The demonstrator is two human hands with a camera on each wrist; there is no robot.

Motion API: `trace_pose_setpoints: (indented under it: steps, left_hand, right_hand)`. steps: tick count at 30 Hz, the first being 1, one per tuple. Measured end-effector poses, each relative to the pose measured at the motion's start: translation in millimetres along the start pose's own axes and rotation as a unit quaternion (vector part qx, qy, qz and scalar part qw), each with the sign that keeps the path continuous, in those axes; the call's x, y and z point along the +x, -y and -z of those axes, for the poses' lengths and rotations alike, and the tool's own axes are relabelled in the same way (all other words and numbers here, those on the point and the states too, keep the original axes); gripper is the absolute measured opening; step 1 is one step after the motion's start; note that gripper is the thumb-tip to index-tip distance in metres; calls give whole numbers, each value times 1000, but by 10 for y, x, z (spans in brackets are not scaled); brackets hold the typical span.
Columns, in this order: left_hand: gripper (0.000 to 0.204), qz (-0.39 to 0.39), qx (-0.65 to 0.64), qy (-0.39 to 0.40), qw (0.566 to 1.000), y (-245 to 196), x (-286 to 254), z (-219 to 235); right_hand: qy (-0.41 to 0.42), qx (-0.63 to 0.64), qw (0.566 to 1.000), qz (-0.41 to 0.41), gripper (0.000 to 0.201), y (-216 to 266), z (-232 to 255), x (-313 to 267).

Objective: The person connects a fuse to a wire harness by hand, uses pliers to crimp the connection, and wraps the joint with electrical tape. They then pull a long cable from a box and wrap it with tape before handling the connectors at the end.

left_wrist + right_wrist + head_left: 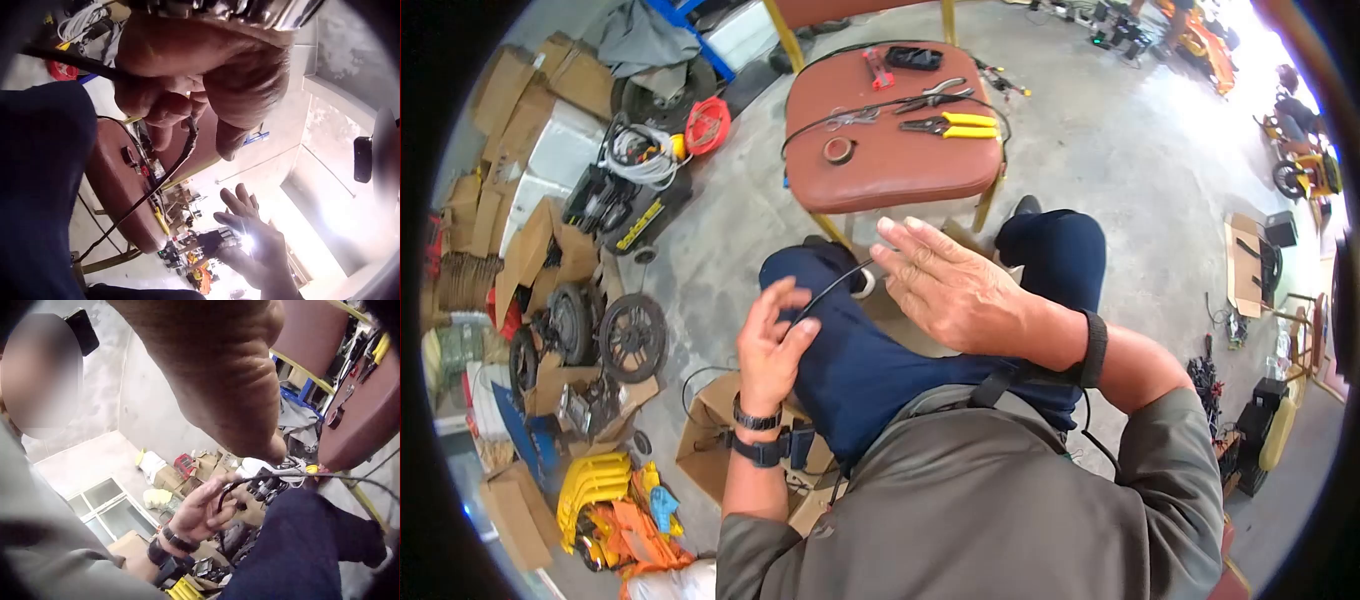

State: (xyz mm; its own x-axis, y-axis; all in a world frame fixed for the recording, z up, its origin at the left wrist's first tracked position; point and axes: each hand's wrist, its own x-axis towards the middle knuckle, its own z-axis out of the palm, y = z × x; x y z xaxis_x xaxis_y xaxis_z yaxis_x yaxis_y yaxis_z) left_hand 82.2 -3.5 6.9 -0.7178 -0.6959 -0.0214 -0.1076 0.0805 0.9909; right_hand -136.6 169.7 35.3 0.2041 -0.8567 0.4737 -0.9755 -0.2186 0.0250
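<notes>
In the head view, a thin black cable [836, 284] runs from my left hand [766, 352] toward my right hand over my lap. The left fingers curl round the cable, and a rougher stretch of cable [190, 145] comes out beside the thumb in the left wrist view. My right hand [960, 292] is flat with straight fingers, overlapping the cable's far part in the head view. The left wrist view shows this right hand [262, 247] apart from the cable, thumb and fingers spread. Ahead is a padded chair seat [890, 180].
On the seat lie yellow-handled pliers [970, 131], grey-handled pliers [946, 90], a tape roll [838, 140], a small red item [880, 74], a black object [915, 58] and more cable. A cardboard box [705, 450] stands by my left arm. Wheels [634, 338] and boxes crowd the left side.
</notes>
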Motion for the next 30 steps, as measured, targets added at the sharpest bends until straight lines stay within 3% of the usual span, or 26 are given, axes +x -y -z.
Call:
trace_pose_setpoints:
  steps: [3,6,9,30]
  left_hand:
    - [43,20,-14,70,997,-319,70,-61]
    - [39,-44,-95,147,984,-378,137,-201]
    - [32,-113,24,193,974,-408,170,-228]
    - [18,-137,54,201,968,-483,138,-235]
  right_hand:
    - [-21,59,995,72,40,188,-74,54]
    - [-26,89,987,129,47,377,-151,65]
    - [-37,117,983,138,51,488,-179,83]
    - [-115,190,969,107,34,560,-315,-1]
